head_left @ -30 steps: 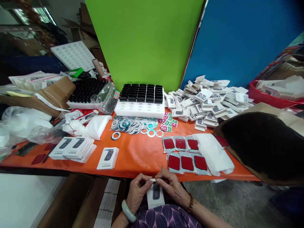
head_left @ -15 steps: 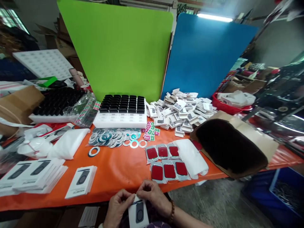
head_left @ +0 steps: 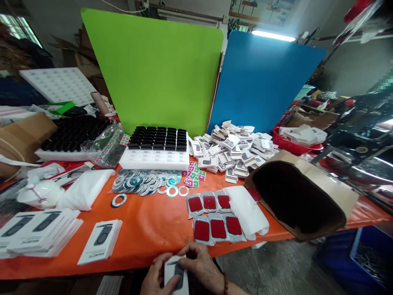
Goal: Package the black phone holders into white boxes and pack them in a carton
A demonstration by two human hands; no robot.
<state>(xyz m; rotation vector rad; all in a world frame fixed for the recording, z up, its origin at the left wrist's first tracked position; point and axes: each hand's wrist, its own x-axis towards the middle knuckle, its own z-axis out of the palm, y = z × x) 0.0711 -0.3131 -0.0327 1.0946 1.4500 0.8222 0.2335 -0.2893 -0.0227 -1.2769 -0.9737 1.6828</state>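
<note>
A small white box printed with a black device is between my hands at the table's front edge. Its left side is gripped by my left hand, with the thumb across the printed front. My right hand closes on the upper right part, its thumb on the front near the top. The fingers behind the box are hidden. On the orange table, a stack of similar flat boxes lies to the left. Red squares in clear bags lie to the right, beside a folded white sheet.
A white foam tray holds rows of black pieces. Ring stickers lie before it, near green and pink labels. Further right are heaped small boxes and an open carton. Green and blue boards stand behind.
My left thumb has come down from the box's top edge onto its front. My right thumb now lies on the front too. The view has shifted slightly, so the table appears lower.
</note>
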